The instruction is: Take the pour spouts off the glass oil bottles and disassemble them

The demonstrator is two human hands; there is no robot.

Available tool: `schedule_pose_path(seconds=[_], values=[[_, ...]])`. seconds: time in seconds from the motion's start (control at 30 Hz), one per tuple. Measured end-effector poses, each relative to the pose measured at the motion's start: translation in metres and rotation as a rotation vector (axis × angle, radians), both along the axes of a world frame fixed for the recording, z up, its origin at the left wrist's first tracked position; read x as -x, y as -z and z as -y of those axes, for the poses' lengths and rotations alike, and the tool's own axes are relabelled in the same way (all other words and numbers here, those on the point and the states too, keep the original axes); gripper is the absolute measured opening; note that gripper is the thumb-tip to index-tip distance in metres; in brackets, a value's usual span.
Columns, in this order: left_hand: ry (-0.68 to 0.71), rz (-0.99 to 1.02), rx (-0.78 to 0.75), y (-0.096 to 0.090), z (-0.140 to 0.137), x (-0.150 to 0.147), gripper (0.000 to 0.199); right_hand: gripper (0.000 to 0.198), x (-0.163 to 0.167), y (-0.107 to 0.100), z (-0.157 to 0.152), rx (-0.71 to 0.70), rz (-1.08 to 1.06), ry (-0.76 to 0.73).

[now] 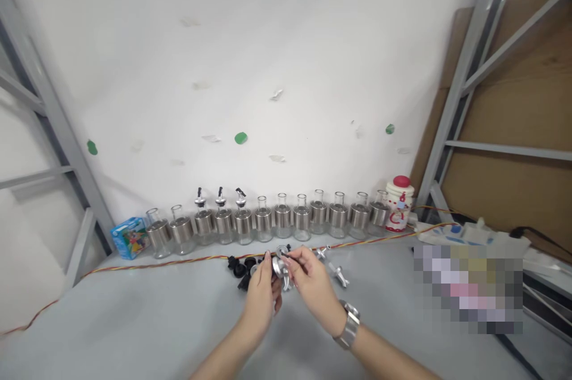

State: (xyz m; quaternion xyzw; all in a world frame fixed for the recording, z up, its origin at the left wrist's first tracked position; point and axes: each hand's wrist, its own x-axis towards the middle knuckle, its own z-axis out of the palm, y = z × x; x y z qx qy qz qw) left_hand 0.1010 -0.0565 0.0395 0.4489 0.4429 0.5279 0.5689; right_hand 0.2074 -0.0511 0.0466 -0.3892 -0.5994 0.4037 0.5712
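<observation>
Small assembly workshop: grey workbench, metal racking, row of glass bottles.

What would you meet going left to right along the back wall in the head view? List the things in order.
Blue box → two open glass bottles → three bottles with pourer spouts → seven open bottles → red-capped white jar → white power strip.

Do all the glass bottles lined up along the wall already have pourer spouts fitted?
No. Only three bottles with spouts stand in the row of glass bottles; the others show open necks.
</observation>
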Motion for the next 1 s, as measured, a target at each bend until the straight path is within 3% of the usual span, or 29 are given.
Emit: schedule_pose_path(seconds=[0.2,0.3,0.43,0.67,0.8,0.9,1.0], values=[[0.264,0.117,0.449,-0.017,-0.003,0.015,0.040,0.015,-0.016,0.004,0.003,-0.568,0.496,0.050],[0.242,0.039,0.380,-0.021,0.000,0.018,0.035,0.016,-0.018,0.000,0.005,-0.671,0.534,0.053],[-0.010,-0.245,-0.026,-0.019,0.005,0.014,0.040,0.012,-0.015,-0.007,0.012,-0.493,0.412,0.068],[-0.275,-0.815,-0.531,-0.007,0.001,0.021,0.043,0.015,-0.008,-0.008,0.013,-0.102,0.062,-0.046],[-0.636,-1.210,-0.974,-0.004,-0.017,0.046,0.041,0.025,-0.022,-0.017,-0.004,0.046,-0.233,0.001],[-0.697,-1.319,-0.906,-0.005,-0.027,0.060,0.036,0.028,-0.034,-0.019,-0.017,0.055,-0.296,0.041],[-0.567,-1.486,-0.794,-0.002,-0.030,0.058,0.030,0.030,-0.035,-0.013,-0.025,0.095,-0.173,-0.017]])
